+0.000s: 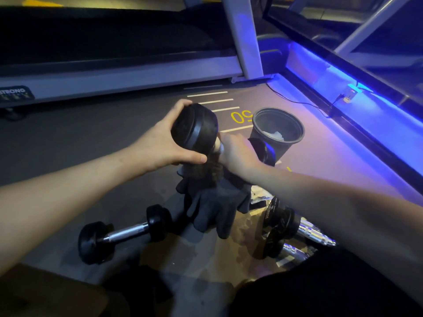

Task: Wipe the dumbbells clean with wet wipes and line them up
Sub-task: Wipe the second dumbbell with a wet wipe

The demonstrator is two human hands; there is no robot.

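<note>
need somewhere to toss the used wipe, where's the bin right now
In the head view the black bin stands on the floor right of centre, just beyond the right hand, beside the yellow 50 marking.

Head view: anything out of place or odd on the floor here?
Yes. A pair of dark gloves lies heaped on the floor under the held dumbbell, and the dumbbell on the left sits at an angle, not lined up. Scraps lie near the right dumbbells.
</note>
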